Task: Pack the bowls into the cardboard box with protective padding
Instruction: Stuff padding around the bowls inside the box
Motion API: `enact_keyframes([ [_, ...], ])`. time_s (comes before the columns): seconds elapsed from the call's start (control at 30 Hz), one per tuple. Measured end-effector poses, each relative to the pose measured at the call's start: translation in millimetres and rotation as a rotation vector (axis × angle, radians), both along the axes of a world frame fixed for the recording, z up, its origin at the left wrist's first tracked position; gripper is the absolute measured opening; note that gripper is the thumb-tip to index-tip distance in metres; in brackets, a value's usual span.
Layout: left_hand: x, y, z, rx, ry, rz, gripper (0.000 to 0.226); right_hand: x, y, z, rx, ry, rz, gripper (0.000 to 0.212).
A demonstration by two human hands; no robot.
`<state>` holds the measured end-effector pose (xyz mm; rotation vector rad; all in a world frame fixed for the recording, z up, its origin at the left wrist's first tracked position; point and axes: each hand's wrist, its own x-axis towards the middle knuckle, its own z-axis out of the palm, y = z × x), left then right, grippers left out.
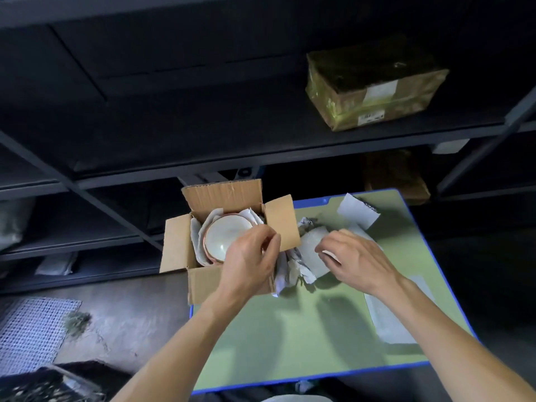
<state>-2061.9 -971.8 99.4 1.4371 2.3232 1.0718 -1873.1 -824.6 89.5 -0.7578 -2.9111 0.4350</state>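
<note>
An open cardboard box [200, 281] stands on the left edge of a green table [290, 338]. Inside it lies a pale bowl [224, 236] with a reddish rim, on white padding paper [197, 242] that lines the box. My left hand [249, 259] hovers over the near right side of the box with fingers curled at the bowl's rim; what it pinches is hidden. My right hand [356, 262] grips a sheet of grey-white paper [309, 253] just right of the box. Crumpled paper [287, 271] lies between the box and that sheet.
More flat paper sheets [388, 320] lie on the table's right side, and a folded one [358, 210] sits at the back. Dark metal shelving [261, 158] rises behind, holding a taped parcel [374, 88]. A mesh mat [32, 329] lies on the floor at left.
</note>
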Motion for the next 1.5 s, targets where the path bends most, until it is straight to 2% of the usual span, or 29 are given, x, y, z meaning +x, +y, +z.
enact_keyframes([
  [0.23, 68.8, 39.9, -17.3, -0.001, 0.143, -0.312, 0.013, 63.4, 23.0, -25.5, -0.055, -0.208, -0.133, 0.029],
  [0.37, 89.5, 60.4, -34.7, -0.172, 0.162, -0.365, 0.037, 97.3, 37.2, -27.1, -0.078, -0.282, -0.240, 0.029],
  [0.43, 95.2, 68.0, -41.6, -0.267, 0.158, -0.363, 0.044, 108.0, 41.6, -28.4, -0.109, -0.289, -0.286, 0.031],
  [0.5, 97.7, 75.3, -47.5, -0.324, 0.171, -0.365, 0.040, 114.2, 45.5, -31.5, -0.151, -0.269, -0.326, 0.035],
  [0.6, 99.4, 90.3, -52.6, -0.349, 0.191, -0.379, 0.036, 114.2, 56.0, -39.2, -0.177, -0.243, -0.365, 0.040],
  [0.77, 94.6, 123.1, -53.9, -0.357, 0.245, -0.378, 0.040, 90.0, 89.0, -45.0, -0.168, -0.196, -0.410, 0.054],
  [0.97, 85.1, 151.4, -53.3, -0.411, 0.257, -0.339, 0.036, 48.4, 130.3, -41.3, -0.131, -0.205, -0.462, 0.049],
  [1.1, 83.3, 155.2, -56.7, -0.423, 0.270, -0.331, 0.040, 32.2, 140.8, -53.3, -0.135, -0.249, -0.457, 0.033],
  [1.17, 82.6, 156.0, -58.2, -0.429, 0.272, -0.327, 0.044, 29.5, 140.3, -55.0, -0.106, -0.218, -0.468, 0.019],
  [1.27, 80.9, 159.0, -57.6, -0.423, 0.256, -0.313, 0.052, 35.5, 137.7, -49.1, -0.080, -0.059, -0.484, 0.008],
  [1.4, 82.0, 165.6, -48.5, -0.396, 0.274, -0.249, 0.070, 49.5, 138.1, -24.3, -0.143, 0.102, -0.434, 0.005],
  [1.5, 84.8, 167.4, -39.3, -0.323, 0.315, -0.235, 0.082, 57.8, 134.7, 0.1, -0.331, 0.231, -0.432, 0.013],
])
